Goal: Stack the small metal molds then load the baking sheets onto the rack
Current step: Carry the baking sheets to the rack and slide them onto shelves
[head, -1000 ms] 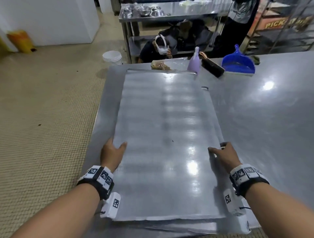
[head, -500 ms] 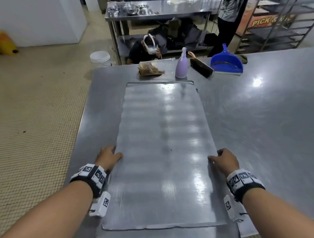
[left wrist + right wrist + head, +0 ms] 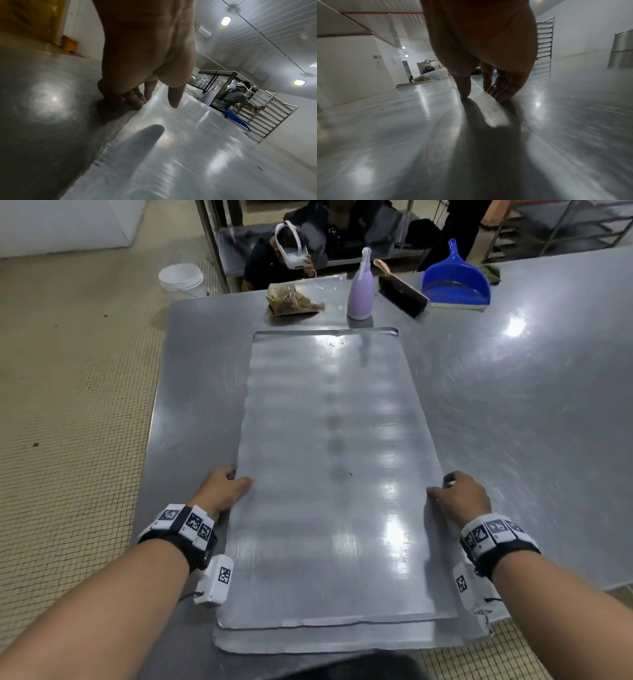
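Both hands [image 3: 342,491] pinch the top baking sheet's [image 3: 329,474] long edges.

The table [image 3: 513,412] is brushed metal, glossy, with fine swirling scratch marks and bright lamp glare. On it lies the top baking sheet [image 3: 329,474], thin bare metal with a duller satin sheen, faint cross bands and a few dark smudges down its middle; its long edge looks slightly wavy and rough in the left wrist view. The lower baking sheet [image 3: 342,640] under it shows the same grey metal. Beyond the sheets, at the table's far edge, stand a smooth matt lilac plastic spray bottle [image 3: 359,292], a glossy blue plastic dustpan [image 3: 455,284], a dark bristled brush [image 3: 402,292] and a crinkled clear plastic bag [image 3: 291,301]. The floor [image 3: 68,405] left of the table is small matt beige tiles.
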{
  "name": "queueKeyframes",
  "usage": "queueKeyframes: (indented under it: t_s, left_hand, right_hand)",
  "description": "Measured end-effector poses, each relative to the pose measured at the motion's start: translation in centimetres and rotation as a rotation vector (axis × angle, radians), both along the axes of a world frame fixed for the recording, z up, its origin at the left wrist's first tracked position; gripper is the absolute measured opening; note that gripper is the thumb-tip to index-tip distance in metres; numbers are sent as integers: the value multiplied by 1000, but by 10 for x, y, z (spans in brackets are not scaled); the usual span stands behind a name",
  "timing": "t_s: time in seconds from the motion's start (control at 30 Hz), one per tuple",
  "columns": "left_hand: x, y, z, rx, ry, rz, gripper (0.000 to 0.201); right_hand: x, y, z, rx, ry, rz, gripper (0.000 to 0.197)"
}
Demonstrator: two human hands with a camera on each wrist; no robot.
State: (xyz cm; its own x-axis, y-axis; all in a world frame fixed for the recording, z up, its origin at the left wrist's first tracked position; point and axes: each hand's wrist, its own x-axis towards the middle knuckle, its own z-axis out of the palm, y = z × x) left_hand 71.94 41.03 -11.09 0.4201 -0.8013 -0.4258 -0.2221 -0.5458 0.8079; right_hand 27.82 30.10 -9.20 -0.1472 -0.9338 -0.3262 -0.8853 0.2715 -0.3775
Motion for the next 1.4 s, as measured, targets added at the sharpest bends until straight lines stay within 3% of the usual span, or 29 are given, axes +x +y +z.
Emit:
queueKeyframes:
  t_s: [0.17,0.27,0.33,0.47,0.5,0.57,0.67,0.77,0.87,1.0,1.13,1.2,1.27,1.33,1.4]
  left_hand:
    - [-40,3,-9,-10,69,-3,29]
    - [-62,1,-12,4,45,-14,54]
    - [-71,3,-15,48,-28,-29,65]
    - [-109,23,-7,199,-350,-63,97]
    - [-124,30,-1,222,-423,-97,97]
    - [-153,46,4,230,-560,-186,90]
    - [-192,78,13,198,-617,-232,72]
    - [-222,100,24,178,-676,-285,55]
    - [-242,118,30,165,-626,-357,48]
    - [-246,140,27,207,-599,-473,63]
    - [-253,165,28,204,-598,-584,83]
    - [-257,180,27,172,-612,-568,79]
    - [-259,192,23,105,-634,-502,56]
    - [-263,202,19,38,-644,-453,33]
    - [-269,211,16,-2,-641,-423,22]
  right_hand:
    - [-29,-22,2,-16,15,-3,17]
    - [-51,-37,1,-34,6,34,15]
    - [-62,-44,0,-53,-11,72,17]
    - [-78,-52,-7,-60,-42,175,18]
    - [-81,-52,-6,-72,-37,212,16]
    - [-87,-46,-4,-108,-38,296,20]
    - [-93,-26,0,-128,-4,444,45]
    - [-92,2,-2,-173,16,642,34]
    - [-91,30,-3,-78,-117,800,27]
    - [-88,66,3,-34,-116,934,33]
    - [-92,105,5,-10,-68,1030,59]
    - [-97,128,3,-23,-23,1064,70]
    - [-103,146,-2,-77,-6,1035,63]
    - [-106,160,-6,-122,-11,966,41]
    - [-109,172,-8,-126,-29,906,26]
